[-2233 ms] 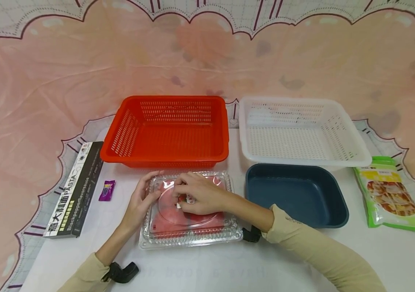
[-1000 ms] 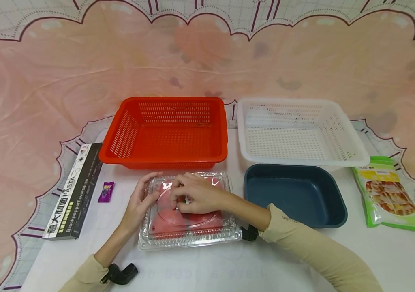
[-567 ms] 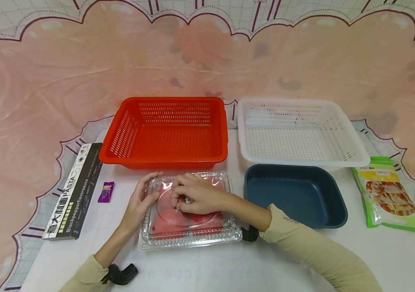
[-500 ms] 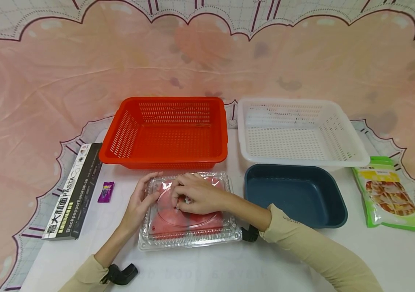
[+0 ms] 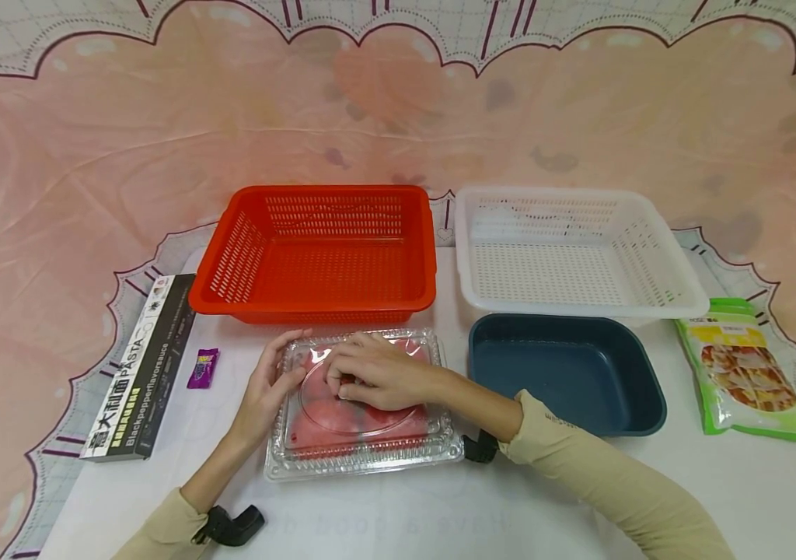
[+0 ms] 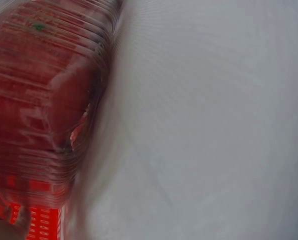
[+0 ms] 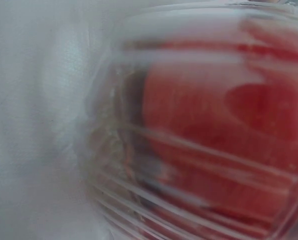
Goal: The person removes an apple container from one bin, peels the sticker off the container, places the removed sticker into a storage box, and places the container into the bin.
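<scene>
1. A clear plastic clamshell box (image 5: pixel 363 404) holding red fruit, likely tomatoes, is seen lying flat on the white tabletop (image 5: pixel 398 513), just in front of a red basket (image 5: pixel 317 253) and beside a dark blue tray (image 5: pixel 566 373).
2. The left hand (image 5: pixel 268 389) is rested against the box's left edge, fingers fairly straight, steadying it rather than gripping it.
3. The right hand (image 5: pixel 377 377) is laid on the lid, fingers curled as if something small is pinched there; what is pinched cannot be made out.
4. The step is judged best done with the box kept braced on the left and the lid worked gently, so that the thin plastic is not buckled.
5. The box's long axis is seen running left to right, lid facing up.
6. Both wrist views are blurred.
</scene>
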Available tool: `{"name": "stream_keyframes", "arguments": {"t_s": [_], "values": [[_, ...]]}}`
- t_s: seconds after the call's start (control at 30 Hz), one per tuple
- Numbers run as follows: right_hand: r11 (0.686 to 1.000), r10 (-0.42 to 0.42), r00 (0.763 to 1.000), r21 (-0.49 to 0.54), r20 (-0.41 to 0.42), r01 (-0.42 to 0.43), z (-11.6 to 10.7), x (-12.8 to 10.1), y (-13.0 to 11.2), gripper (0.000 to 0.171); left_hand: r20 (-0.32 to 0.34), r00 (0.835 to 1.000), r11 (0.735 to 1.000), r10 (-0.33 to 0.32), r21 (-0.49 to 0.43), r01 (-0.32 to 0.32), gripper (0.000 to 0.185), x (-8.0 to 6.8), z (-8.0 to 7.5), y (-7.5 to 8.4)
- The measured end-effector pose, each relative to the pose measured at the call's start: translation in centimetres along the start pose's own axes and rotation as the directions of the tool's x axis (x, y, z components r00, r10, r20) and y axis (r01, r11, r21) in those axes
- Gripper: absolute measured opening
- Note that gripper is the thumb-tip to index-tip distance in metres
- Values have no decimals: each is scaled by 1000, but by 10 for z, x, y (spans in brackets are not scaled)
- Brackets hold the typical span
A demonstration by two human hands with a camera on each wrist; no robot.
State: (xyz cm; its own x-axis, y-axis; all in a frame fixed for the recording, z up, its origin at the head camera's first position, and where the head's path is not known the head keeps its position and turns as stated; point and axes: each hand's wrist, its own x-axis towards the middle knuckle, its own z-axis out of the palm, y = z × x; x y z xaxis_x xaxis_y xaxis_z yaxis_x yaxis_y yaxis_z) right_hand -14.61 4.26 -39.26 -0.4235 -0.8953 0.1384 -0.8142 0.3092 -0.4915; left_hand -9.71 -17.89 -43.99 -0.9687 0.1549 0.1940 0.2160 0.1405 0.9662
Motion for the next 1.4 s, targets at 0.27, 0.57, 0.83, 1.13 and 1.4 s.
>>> {"name": "stream_keyframes", "arguments": {"t_s": [0.27,0.57,0.83,1.13,1.4], "values": [[999,-32,999,-40,-11,32,0,-2,0,4,4,1000,1000,-5,13,5,47,1,1,1],[994,-96,994,-51,-54,93,2,-3,0,4,0,1000,1000,5,2,-5,47,0,0,0],[988,-148,984,-49,-96,144,3,-2,4,6,-7,1000,1000,0,-4,0,48,0,1,0],[989,-144,985,-34,-97,142,3,-2,1,6,-10,1000,1000,-9,9,9,48,0,1,0],[992,-123,989,-46,-76,120,3,-2,-2,7,-11,1000,1000,-21,18,22,47,0,1,0]]}}
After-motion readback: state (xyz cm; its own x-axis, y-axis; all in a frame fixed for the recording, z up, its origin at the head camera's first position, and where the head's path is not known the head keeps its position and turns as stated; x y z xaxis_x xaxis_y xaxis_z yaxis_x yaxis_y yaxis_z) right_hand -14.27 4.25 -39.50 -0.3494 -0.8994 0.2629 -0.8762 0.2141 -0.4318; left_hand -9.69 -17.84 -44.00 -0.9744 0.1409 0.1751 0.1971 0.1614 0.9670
